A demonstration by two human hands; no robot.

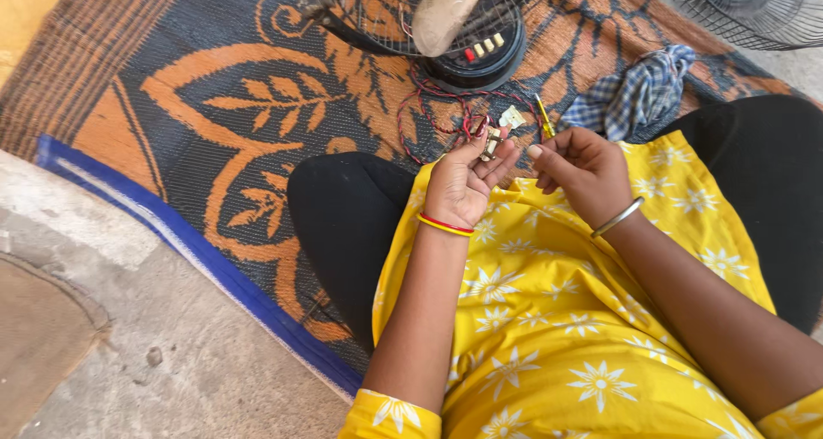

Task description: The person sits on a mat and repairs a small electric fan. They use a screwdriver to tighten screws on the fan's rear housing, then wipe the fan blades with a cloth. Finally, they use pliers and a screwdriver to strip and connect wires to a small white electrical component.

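My left hand pinches a small metal electrical part with red and dark twisted wires running from it toward the fan base. My right hand is closed around a thin yellow-handled screwdriver, whose tip points up beside a small white piece. Both hands meet over my lap, above the yellow flowered cloth. The wires lead to a round dark fan base with a row of coloured push buttons.
An orange and black woven mat with a blue edge covers the floor. A checked blue cloth lies right of the fan base. A wire fan guard sits at top right. Bare concrete floor is at lower left.
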